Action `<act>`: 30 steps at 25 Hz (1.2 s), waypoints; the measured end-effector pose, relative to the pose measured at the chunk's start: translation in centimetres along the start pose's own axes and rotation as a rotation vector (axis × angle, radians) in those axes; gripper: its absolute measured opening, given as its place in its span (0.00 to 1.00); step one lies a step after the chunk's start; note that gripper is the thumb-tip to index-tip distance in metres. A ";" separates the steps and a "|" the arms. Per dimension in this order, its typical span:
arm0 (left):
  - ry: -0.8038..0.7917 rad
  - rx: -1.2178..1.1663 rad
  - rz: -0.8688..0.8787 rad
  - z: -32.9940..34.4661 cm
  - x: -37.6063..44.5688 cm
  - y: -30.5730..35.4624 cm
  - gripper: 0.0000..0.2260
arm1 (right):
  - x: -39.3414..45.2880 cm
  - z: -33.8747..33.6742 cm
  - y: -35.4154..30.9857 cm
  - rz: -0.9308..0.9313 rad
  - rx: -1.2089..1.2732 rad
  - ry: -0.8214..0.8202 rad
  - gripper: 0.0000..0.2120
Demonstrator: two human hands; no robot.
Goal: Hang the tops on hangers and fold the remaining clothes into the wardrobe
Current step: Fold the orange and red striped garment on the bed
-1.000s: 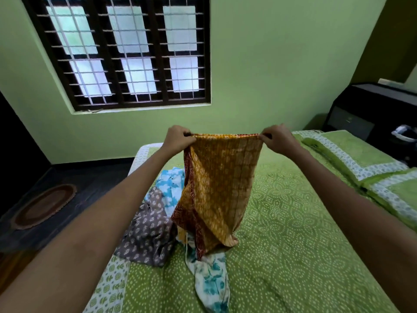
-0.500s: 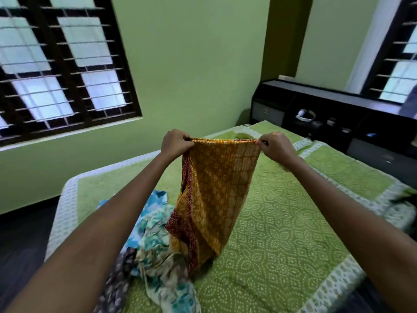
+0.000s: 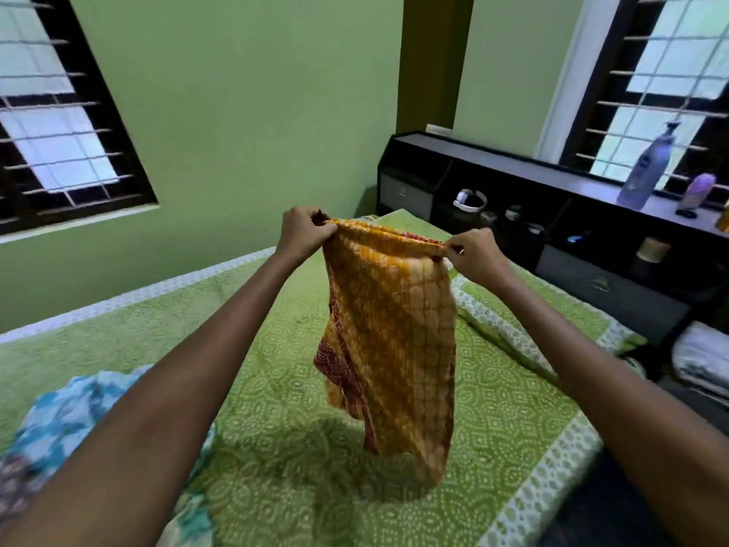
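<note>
Garment: yellow-orange cloth (image 3: 394, 333) hangs above the green bed (image 3: 276, 448), hem clear of the cover.
Left hand (image 3: 301, 232): pinches its top-left corner.
Right hand (image 3: 475, 256): pinches its top-right corner.
Blue floral clothes (image 3: 75, 412): left on the bed.

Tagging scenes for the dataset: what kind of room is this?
Most likely a home bedroom: a bed under a green patterned cover, a dark headboard unit with shelves and drawers, and barred windows in green walls.

Orange garment (image 3: 394, 341) between both hands
</note>
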State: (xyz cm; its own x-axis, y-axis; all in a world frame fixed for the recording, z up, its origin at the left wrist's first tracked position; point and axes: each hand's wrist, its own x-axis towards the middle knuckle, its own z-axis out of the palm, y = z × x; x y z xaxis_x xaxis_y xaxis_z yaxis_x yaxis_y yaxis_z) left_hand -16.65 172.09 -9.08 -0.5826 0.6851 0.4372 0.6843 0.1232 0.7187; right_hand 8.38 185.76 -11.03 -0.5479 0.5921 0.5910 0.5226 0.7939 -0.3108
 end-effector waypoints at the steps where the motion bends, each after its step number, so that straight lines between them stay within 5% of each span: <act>1: -0.023 0.025 -0.002 1.7 0.8 0.3 0.05 | 0.5 -0.1 1.9 0.017 0.012 -0.049 0.08; 5: -0.061 0.041 -0.038 6.5 3.4 0.9 0.09 | 3.4 -1.5 6.4 -0.032 0.156 -0.093 0.02; 9: -0.134 -0.034 0.019 8.8 5.5 0.9 0.06 | 4.4 -0.1 9.1 -0.096 0.150 -0.394 0.09; 12: -0.166 -0.027 0.024 9.5 6.9 0.6 0.03 | 5.1 2.0 10.7 -0.121 -0.004 -0.537 0.04; 18: -0.379 0.272 0.063 8.5 9.4 -2.8 0.09 | 9.2 4.3 10.4 -0.171 -0.096 -0.485 0.09; 20: -0.179 0.220 0.107 8.0 10.6 -2.6 0.09 | 11.6 3.3 9.7 -0.174 -0.111 -0.378 0.08; 23: 0.130 -0.008 0.130 8.5 11.8 -2.8 0.07 | 12.5 3.3 8.4 -0.153 -0.083 0.064 0.07; 24: 0.066 0.022 0.121 9.2 11.6 -3.3 0.07 | 11.9 4.6 8.2 -0.130 -0.135 0.061 0.08; 27: -0.171 0.193 0.108 11.3 9.9 -6.4 0.06 | 9.1 8.4 9.1 0.109 -0.282 -0.358 0.11; 30: -0.160 0.153 0.144 11.5 10.2 -7.0 0.04 | 10.5 8.5 10.4 0.222 -0.267 -0.281 0.10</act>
State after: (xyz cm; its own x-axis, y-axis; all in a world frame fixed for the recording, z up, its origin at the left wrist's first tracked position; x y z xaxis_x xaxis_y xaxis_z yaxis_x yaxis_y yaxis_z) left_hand -22.37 186.53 -15.90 -0.4060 0.8066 0.4295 0.8204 0.1147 0.5601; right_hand 2.49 201.37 -14.37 -0.5404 0.7880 0.2952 0.7776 0.6017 -0.1827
